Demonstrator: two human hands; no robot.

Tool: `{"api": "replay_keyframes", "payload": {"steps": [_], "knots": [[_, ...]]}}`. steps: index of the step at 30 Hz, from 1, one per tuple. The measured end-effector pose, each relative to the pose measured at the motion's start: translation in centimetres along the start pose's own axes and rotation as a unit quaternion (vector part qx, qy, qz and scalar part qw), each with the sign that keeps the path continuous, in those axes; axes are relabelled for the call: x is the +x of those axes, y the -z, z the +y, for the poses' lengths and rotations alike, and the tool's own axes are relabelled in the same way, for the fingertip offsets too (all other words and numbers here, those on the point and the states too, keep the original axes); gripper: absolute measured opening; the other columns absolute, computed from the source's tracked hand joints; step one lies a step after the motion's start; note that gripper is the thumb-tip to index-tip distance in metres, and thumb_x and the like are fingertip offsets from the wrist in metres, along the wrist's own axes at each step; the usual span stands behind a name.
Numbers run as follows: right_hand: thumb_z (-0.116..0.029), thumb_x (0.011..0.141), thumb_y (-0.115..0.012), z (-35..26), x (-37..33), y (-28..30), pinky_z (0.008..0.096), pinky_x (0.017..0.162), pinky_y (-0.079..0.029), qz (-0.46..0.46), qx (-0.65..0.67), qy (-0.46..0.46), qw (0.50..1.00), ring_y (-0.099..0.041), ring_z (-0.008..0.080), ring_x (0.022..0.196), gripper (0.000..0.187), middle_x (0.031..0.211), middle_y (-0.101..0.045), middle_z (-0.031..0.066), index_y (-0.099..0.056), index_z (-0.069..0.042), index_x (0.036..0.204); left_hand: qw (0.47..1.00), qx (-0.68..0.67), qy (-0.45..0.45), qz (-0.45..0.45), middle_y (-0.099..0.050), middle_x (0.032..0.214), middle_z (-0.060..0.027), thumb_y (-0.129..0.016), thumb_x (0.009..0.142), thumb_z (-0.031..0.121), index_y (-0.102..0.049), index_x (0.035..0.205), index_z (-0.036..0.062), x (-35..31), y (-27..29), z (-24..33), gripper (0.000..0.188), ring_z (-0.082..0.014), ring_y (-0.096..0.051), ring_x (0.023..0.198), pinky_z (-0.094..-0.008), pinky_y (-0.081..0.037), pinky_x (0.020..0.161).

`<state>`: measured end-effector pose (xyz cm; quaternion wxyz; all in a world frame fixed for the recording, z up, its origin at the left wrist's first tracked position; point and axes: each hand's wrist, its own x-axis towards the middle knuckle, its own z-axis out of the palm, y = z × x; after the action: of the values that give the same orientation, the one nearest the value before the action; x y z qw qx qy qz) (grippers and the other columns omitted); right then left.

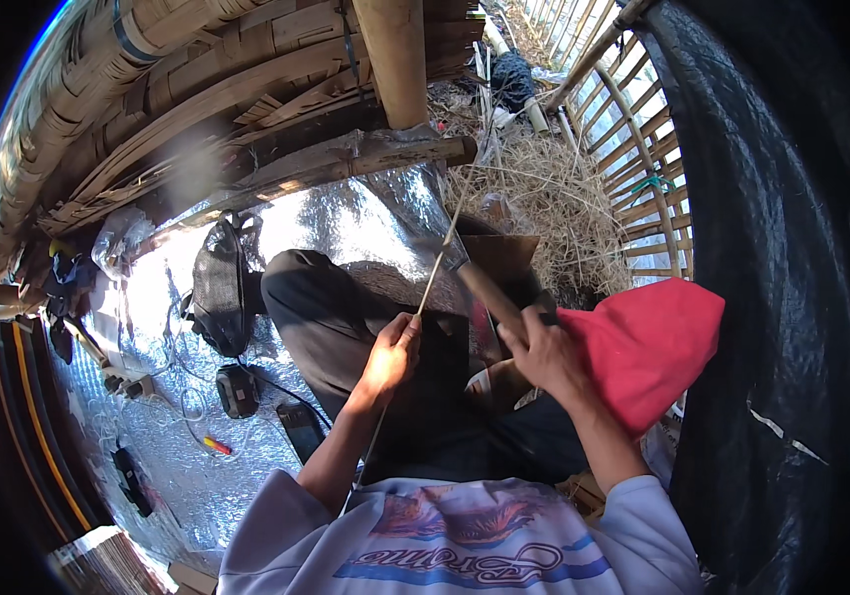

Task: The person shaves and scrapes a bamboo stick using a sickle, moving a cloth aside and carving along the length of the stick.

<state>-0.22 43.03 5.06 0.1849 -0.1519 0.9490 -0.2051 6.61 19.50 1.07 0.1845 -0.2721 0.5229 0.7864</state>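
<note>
- Daylight through the lattice (643, 149)
- White glare on the foil (346, 210)
- Trousers (425, 426) and tarp (782, 397) in deep shadow
- Far end of the tool (489, 296) blurred
- Pale hazy spot over the wall (286, 74)
- Bamboo (23, 178) bent toward the rim, corners black

left hand (392, 354) clenched, right hand (541, 352) curled; left forearm (343, 442), right forearm (604, 428) slanting forward, inward.

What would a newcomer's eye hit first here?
Probably the bright red cloth just right of the right hand, then the shiny silver foil sheet spread across the left side. Near the centre, the left hand grips a long, thin, pale strip, while the right holds a tool's brown wooden handle.
</note>
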Motion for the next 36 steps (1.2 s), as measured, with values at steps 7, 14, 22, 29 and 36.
{"api": "replay_keyframes", "payload": {"steps": [7, 14, 22, 29, 36], "knots": [[-0.045, 0.089, -0.053, 2.3, 0.6, -0.1, 0.0537, 0.051, -0.048, 0.036, -0.026, 0.015, 0.999, -0.061, 0.0451, 0.061, 0.041, 0.06, -0.059, 0.0244, -0.047, -0.005, 0.094, 0.999, -0.018, 0.024, 0.017, -0.029, 0.056, 0.0093, -0.045, 0.099, 0.034, -0.045, 0.083, 0.0164, -1.1, -1.0, 1.9, 0.023, -0.0017, -0.025, 0.041, -0.0199, -0.018, 0.036], [-0.047, 0.09, -0.051, 0.4, -0.9, 0.0, 0.0548, 0.052, -0.047, -0.055, -0.036, 0.121, 0.991, -0.06, 0.0455, 0.058, 0.043, 0.058, -0.058, 0.0247, -0.046, -0.005, 0.098, 1.0, -0.018, -0.005, -0.01, -0.028, 0.057, 0.0093, -0.047, 0.098, 0.035, -0.044, 0.083, 0.0173, -0.5, -0.3, 0.9, 0.023, -0.0018, -0.025, 0.041, -0.0199, -0.019, 0.037], [-0.041, 0.093, -0.049, 0.4, -1.6, 0.6, 0.0514, 0.051, -0.046, 0.048, -0.029, 0.027, 0.998, -0.06, 0.0448, 0.066, 0.041, 0.066, -0.059, 0.0275, -0.042, -0.003, 0.106, 0.999, -0.046, 0.012, 0.026, -0.028, 0.055, 0.0085, -0.045, 0.099, 0.034, -0.042, 0.079, 0.0173, -0.7, -0.6, 1.1, 0.026, -0.0031, -0.023, 0.039, -0.0212, -0.018, 0.036], [-0.033, 0.09, -0.057, 0.8, -3.3, 0.7, 0.0536, 0.059, -0.047, -0.025, 0.052, 0.124, 0.991, -0.06, 0.0466, 0.074, 0.041, 0.078, -0.061, 0.0268, -0.046, 0.0, 0.111, 0.999, -0.003, -0.034, 0.0, -0.028, 0.053, 0.008, -0.045, 0.099, 0.033, -0.044, 0.079, 0.0152, 1.2, -0.3, -0.9, 0.027, -0.0038, -0.025, 0.038, -0.0216, -0.019, 0.035], [-0.039, 0.09, -0.053, 1.8, 0.9, 2.4, 0.0526, 0.055, -0.049, -0.007, -0.021, 0.011, 1.0, -0.062, 0.043, 0.067, 0.036, 0.072, -0.063, 0.0236, -0.048, -0.005, 0.097, 0.993, 0.076, -0.084, 0.015, -0.027, 0.054, 0.008, -0.044, 0.099, 0.033, -0.042, 0.079, 0.0156, 2.1, 0.0, -2.5, 0.027, -0.0039, -0.024, 0.039, -0.0216, -0.018, 0.035]]}}
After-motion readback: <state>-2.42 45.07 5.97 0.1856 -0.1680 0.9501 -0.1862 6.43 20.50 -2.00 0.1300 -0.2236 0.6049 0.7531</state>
